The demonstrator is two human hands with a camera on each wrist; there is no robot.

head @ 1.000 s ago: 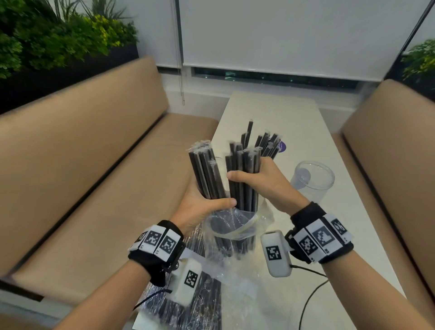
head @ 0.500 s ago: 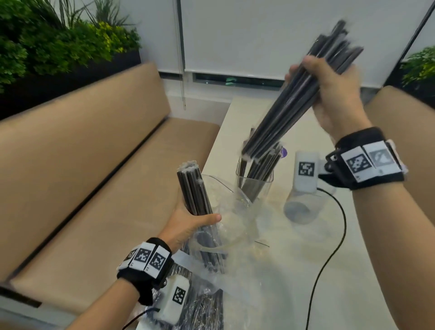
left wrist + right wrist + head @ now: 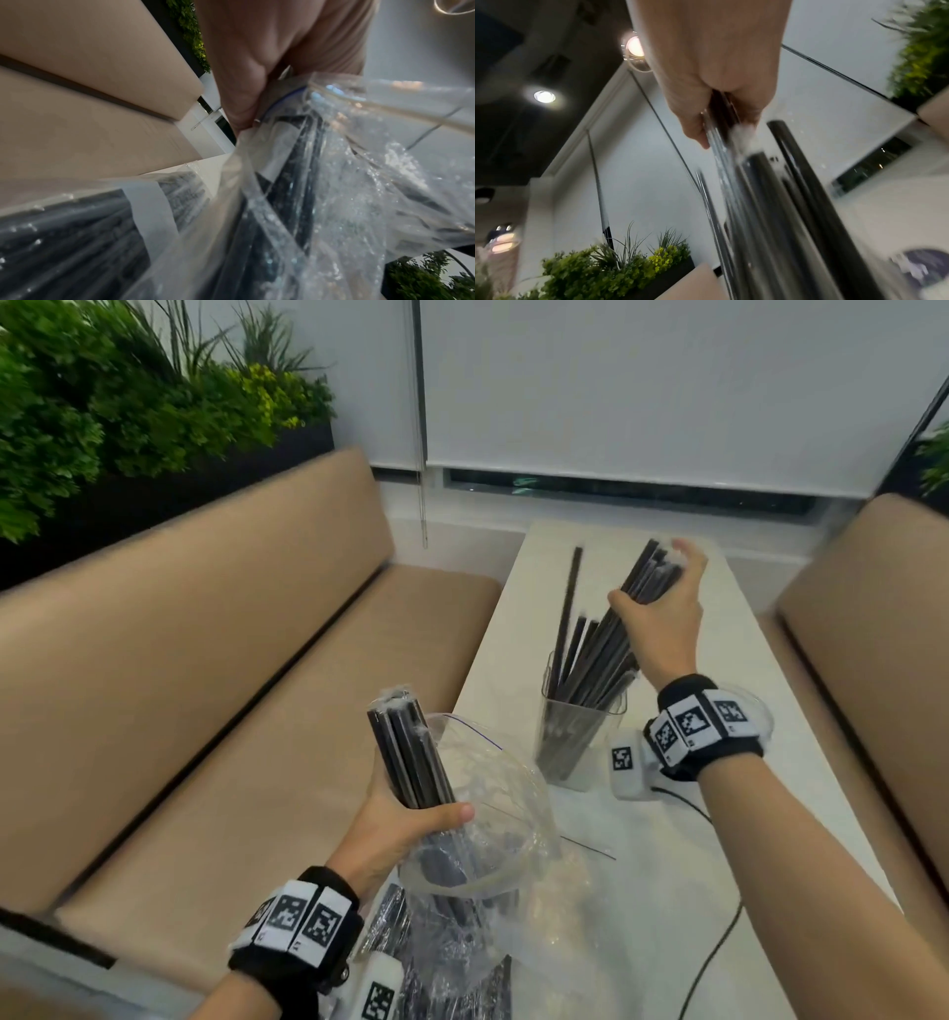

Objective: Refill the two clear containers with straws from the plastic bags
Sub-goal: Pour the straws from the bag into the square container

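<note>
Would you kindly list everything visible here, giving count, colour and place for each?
straws in container: many, black, standing in the container, right-hand bunch going in
clear container: one seen plainly, on the table centre
straws in bag: one bunch, black, sticking out of the bag
plastic bag: one open, clear, near table edge
table: one, white
benches: two, tan, either side
plants: green, far left and right
left hand: grips the bagged bunch
right hand: grips straws over the container
</note>
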